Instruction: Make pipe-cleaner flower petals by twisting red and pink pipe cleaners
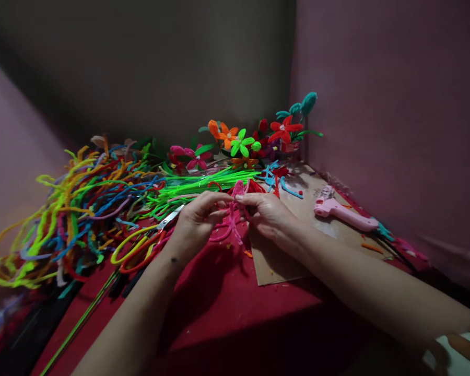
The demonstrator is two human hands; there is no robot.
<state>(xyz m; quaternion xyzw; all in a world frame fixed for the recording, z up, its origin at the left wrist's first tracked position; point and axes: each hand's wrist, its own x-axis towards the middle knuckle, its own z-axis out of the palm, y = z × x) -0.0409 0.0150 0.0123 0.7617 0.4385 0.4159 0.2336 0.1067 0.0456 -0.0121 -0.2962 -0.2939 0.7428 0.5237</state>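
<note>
Between my two hands is a bunch of pink pipe cleaners, bent into loops with loose ends hanging down. My left hand pinches it from the left, thumb and fingertips closed. From the other side my right hand grips it near the top, its thumb and index finger pressed together. The fingertips of both hands nearly meet. Just behind them lie a bundle of bright green pipe cleaners and some red pieces.
Mixed pipe cleaners are heaped at left, beside scissors. Finished pipe-cleaner flowers stand at the back. On the right, a pink glue gun rests on cardboard. A red cloth covers the table; walls enclose the back and right.
</note>
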